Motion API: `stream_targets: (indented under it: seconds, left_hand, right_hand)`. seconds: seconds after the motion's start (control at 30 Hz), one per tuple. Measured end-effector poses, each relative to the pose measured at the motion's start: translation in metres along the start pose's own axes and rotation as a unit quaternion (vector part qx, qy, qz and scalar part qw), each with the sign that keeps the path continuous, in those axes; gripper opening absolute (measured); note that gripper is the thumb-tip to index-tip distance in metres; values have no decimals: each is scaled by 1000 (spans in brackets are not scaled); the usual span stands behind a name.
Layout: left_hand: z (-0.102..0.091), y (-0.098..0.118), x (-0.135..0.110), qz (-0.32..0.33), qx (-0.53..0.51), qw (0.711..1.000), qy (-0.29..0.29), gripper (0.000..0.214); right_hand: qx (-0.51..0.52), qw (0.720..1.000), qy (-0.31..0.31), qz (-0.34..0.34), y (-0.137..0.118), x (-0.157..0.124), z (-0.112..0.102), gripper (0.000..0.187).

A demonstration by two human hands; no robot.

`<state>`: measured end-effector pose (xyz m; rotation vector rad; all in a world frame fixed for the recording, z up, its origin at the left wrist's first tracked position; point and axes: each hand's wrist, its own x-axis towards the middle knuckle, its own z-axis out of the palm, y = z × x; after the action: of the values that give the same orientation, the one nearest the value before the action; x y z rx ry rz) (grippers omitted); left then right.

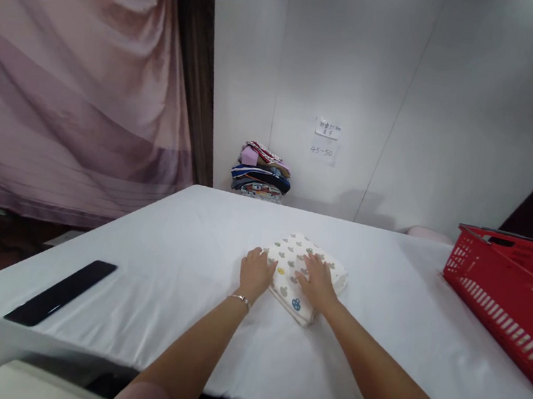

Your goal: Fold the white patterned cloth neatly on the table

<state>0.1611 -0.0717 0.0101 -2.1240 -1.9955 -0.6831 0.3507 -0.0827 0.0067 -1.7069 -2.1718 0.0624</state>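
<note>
A folded white cloth (294,265) with small grey, yellow and blue printed figures lies near the middle of the white-covered table (181,247). My left hand (255,273) rests at the cloth's left edge, its thumb apart from its bent fingers. A thin bracelet circles that wrist. On the right part of the cloth, my right hand (318,283) lies palm down with fingers spread. Several layers show along the cloth's near edge. What garment or linen it is, I cannot tell.
A red plastic basket (504,293) stands at the table's right side. A flat black object (62,290) lies at the left front. Behind the far edge rises a stack of folded fabrics (263,171), against a white wall with paper notes (326,142). A pink curtain (75,83) hangs left.
</note>
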Motion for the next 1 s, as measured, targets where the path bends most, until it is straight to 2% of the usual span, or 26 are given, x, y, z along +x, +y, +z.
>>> stream_targets:
  seconds: [0.03, 0.1, 0.17, 0.23, 0.37, 0.43, 0.5, 0.57, 0.63, 0.7, 0.8, 1.0]
  left_hand:
    - [2, 2, 7, 26, -5, 1000, 11, 41]
    - [10, 4, 15, 64, -13, 998, -13, 47]
    - [22, 3, 18, 71, -15, 995, -67, 52]
    - [34, 0, 15, 64, -16, 993, -96, 55]
    - [46, -6, 10, 62, -16, 995, -77, 55]
    - [46, -6, 9, 63, -13, 995, -72, 55]
    - [46, -7, 9, 62, -9, 996, -71, 56]
    - [47, -7, 10, 60, -8, 995, -75, 57]
    - [48, -7, 10, 60, -8, 995, -78, 57]
    - [49, -7, 10, 62, -8, 995, -75, 57]
    - [49, -7, 9, 64, -8, 996, -67, 58]
    - [48, -6, 9, 63, -12, 996, -65, 57]
  right_hand:
    - [-7, 999, -40, -1, -7, -6, 4, 55]
    - [-20, 996, -92, -8, -15, -16, 10, 56]
    - [-24, 993, -112, -7, -16, -24, 15, 57]
    - [-18, 991, -130, 4, -14, -26, 16, 59]
    - [8, 984, -179, 5, -14, -8, 7, 62]
    - [6, 987, -161, -4, -13, 13, 1, 63]
    - [-11, 993, -117, -2, -7, 36, -1, 64]
    - [-32, 995, -92, 27, 4, 57, 2, 64]
    - [-49, 991, -103, 73, 20, 70, 9, 66]
    - [-60, 987, -111, 97, 35, 74, 18, 68]
    - [-70, 989, -91, 92, 48, 71, 29, 69]
    - [-64, 986, -116, 98, 40, 80, 25, 69]
